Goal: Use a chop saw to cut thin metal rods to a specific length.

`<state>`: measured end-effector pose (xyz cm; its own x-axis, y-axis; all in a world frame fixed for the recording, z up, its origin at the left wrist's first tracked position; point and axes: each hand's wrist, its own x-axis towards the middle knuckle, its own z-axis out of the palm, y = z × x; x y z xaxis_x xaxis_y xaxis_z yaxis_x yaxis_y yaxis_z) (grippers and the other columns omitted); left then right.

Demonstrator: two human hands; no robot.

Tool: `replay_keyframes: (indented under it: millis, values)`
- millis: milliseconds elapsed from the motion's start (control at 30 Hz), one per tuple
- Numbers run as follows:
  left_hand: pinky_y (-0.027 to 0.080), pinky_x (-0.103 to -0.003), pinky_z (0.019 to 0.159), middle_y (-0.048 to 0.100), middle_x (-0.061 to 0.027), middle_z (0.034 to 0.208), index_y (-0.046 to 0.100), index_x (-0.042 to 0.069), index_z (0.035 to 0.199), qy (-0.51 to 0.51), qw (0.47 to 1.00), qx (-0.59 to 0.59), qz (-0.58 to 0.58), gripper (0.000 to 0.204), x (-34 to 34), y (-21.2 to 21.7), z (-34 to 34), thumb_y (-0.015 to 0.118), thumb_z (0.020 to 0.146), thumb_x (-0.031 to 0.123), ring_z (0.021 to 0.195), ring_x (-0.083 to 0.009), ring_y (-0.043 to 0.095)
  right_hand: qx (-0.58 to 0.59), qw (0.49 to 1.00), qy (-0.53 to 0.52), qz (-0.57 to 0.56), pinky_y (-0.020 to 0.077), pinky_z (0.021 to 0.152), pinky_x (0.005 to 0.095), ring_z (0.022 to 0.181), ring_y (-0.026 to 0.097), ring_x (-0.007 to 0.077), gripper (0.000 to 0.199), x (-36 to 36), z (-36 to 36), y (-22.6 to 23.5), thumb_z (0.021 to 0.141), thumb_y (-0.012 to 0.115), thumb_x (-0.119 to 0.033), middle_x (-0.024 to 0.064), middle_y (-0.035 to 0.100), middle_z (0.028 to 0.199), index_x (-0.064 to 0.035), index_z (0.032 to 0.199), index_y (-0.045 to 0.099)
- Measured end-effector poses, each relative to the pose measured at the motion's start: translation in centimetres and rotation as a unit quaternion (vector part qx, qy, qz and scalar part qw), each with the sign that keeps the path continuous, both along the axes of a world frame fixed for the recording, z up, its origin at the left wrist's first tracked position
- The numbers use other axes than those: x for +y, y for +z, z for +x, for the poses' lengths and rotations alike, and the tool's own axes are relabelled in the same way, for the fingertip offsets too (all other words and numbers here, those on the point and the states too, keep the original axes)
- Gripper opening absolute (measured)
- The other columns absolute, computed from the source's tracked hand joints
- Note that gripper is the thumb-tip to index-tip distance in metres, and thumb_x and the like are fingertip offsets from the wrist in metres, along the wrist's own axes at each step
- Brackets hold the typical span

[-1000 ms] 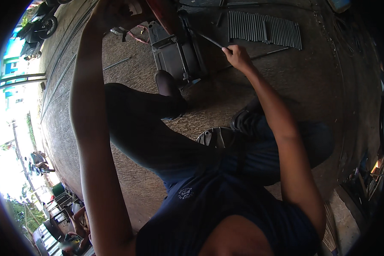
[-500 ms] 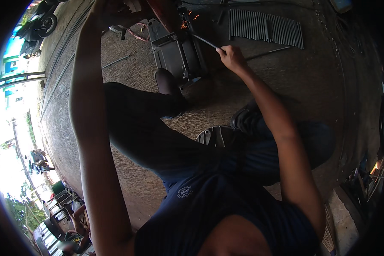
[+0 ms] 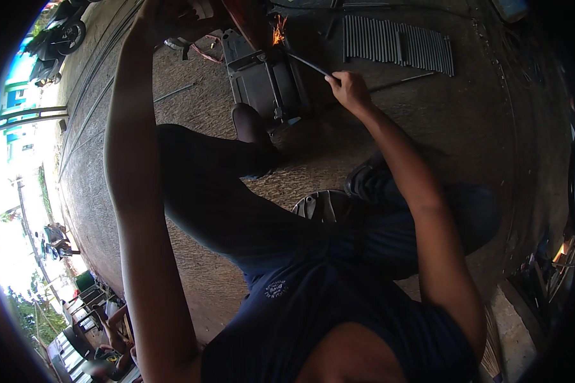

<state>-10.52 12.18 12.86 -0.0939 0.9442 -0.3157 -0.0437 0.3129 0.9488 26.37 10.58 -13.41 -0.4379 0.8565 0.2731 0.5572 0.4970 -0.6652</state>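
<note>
A cut-off saw with a red guard point(image 3: 241, 24) and a grey metal base point(image 3: 255, 89) stands on the ground ahead of me. My left hand point(image 3: 176, 20), dark and partly out at the top edge, is closed around the saw's handle; its fingers show poorly. Orange sparks point(image 3: 278, 30) fly up beside the guard. My right hand point(image 3: 350, 89) grips the near end of a thin metal rod point(image 3: 310, 64). The rod's far end reaches the saw by the sparks, where the contact itself is hidden.
Many cut metal rods point(image 3: 370, 41) lie in a neat row right of the saw. Single rods point(image 3: 402, 81) lie on the rough floor. My shoe point(image 3: 249, 121) is close to the saw base. Motorcycles point(image 3: 61, 38) stand far left; another person point(image 3: 112, 357) is at the lower left.
The sparks have grown brighter and now rise more upright by the guard. My right hand has shifted very slightly, still holding the rod; the left arm stays about where it was.
</note>
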Motion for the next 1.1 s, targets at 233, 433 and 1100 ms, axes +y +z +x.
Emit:
replay_keyframes:
  millis: [233,433,1100]
  values:
    - [0.046,-0.037,0.089,0.058,-0.0004,0.112,0.059,0.014,0.112,-0.036,0.992,-0.109,-0.057,0.025,-1.0,1.0,0.3,0.052,0.09,0.023,0.106,-0.0168,0.053,0.004,0.999,-0.014,0.041,0.0501,0.067,0.043,0.074,0.063,0.0354,0.021,-0.3,0.2,-0.2,0.082,0.068,-0.019,0.017,0.064,0.077,0.0013,0.084,0.066]
    - [0.045,-0.035,0.093,0.057,-0.0002,0.116,0.054,0.013,0.122,-0.191,0.923,0.288,0.167,0.035,-0.9,0.0,0.5,0.056,0.087,0.011,0.107,-0.0153,0.054,0.0,0.999,-0.017,0.042,0.0502,0.068,0.0425,0.076,0.063,0.0347,0.02,-0.5,0.2,0.3,0.082,0.069,-0.019,0.0157,0.064,0.079,0.0011,0.086,0.066]
    - [0.046,-0.027,0.068,0.062,-0.0001,0.091,0.063,0.011,0.107,-0.051,0.996,-0.035,0.069,0.022,0.0,0.1,0.1,0.052,0.09,0.02,0.078,-0.0115,0.056,-0.002,0.984,0.038,-0.175,0.0471,0.065,0.038,0.068,0.064,0.0296,0.042,2.4,2.7,-0.8,0.092,0.054,-0.039,0.0173,0.063,0.069,-0.0007,0.082,0.068]
